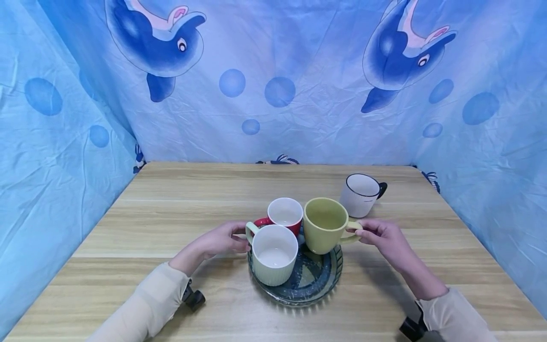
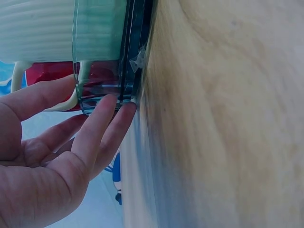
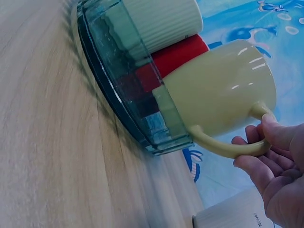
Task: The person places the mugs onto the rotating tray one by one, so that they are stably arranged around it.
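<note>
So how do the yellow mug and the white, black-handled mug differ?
The yellow mug has a matching handle; the white mug, a black handle and dark rim. The yellow mug is inside the glass dish, handle pinched by the right hand; the white mug stands on the table. Both have one handle.

Bright head view, dimmer wrist views

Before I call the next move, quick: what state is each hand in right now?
Left hand: open, fingers against the side of the glass tray.
Right hand: closed, pinching the handle of the yellow-green mug.
</note>
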Tool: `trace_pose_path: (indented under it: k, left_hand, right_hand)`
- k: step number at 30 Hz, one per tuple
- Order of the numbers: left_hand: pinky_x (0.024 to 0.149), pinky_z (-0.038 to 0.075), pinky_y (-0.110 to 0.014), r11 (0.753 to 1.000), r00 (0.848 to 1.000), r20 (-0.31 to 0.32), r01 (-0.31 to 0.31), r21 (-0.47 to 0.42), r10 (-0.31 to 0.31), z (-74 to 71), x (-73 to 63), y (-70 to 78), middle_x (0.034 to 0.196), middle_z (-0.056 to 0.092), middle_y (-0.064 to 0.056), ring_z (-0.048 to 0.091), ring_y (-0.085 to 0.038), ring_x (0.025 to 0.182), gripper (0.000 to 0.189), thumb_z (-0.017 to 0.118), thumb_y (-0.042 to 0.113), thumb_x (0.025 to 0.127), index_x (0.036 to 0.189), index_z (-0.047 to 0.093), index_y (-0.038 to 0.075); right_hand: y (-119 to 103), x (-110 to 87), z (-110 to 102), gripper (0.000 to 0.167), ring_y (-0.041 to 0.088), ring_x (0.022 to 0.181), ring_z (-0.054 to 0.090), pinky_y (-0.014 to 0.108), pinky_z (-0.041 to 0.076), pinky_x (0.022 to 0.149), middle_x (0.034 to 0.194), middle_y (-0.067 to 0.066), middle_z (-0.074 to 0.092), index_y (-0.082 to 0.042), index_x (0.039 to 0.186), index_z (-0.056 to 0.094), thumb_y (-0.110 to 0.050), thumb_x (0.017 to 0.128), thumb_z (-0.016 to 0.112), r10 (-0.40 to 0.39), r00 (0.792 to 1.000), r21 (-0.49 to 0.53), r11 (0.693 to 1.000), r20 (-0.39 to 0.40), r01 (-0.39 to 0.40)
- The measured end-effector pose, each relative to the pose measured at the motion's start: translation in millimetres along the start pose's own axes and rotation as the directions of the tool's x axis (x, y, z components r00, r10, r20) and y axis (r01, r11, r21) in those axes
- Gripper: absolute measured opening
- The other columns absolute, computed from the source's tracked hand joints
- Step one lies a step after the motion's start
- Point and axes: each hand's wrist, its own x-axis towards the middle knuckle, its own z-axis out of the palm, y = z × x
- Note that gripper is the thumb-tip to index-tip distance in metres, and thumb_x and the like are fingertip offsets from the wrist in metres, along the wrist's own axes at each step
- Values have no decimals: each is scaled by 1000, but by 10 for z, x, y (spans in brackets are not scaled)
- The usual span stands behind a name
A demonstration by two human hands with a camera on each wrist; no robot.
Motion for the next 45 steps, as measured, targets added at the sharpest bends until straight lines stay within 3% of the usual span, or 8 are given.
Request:
trace_pose_path:
  k: [7,14,26,34,45]
  left_hand:
    - [92,56,-34,1000,1000,-1,-1,-12,1,9,11,-13,135,50,-30,63,-20,104,45,61,-2,87,131,50,-7]
    - [94,56,-35,1000,1000,-2,-9,-22,9,7,12,-35,137,48,-32,62,-23,108,48,60,-2,87,132,48,-8]
    - [93,56,-32,999,1000,-14,-20,-40,20,37,3,-41,133,49,-33,63,-17,100,48,58,-5,85,132,47,-11]
    - [85,56,-25,999,1000,-17,-5,-47,4,52,32,4,128,51,-31,60,-11,92,49,56,-6,83,131,45,-14]
    - [84,56,-23,999,1000,-13,-9,-46,8,38,59,18,132,48,-34,61,-11,93,50,55,-7,83,131,43,-17]
  right_hand:
    - [46,-8,-2,29,-4,90,62,17,55,75,96,-22,70,10,114,63,-11,95,60,-15,999,38,999,28,14]
    - [64,-42,48,30,-3,84,63,17,56,74,92,-21,71,14,113,61,-9,94,61,16,998,91,996,54,-21]
    - [125,-64,86,33,-2,90,66,17,57,75,96,-18,73,17,115,59,-9,95,60,-68,993,138,989,92,55]
    - [101,-9,63,30,-5,80,62,16,55,71,90,-17,70,16,112,62,-6,92,63,-100,991,45,994,85,97]
    - [142,214,-7,28,-5,84,63,16,55,75,90,-21,66,13,112,63,-7,93,62,-159,977,-24,986,144,164]
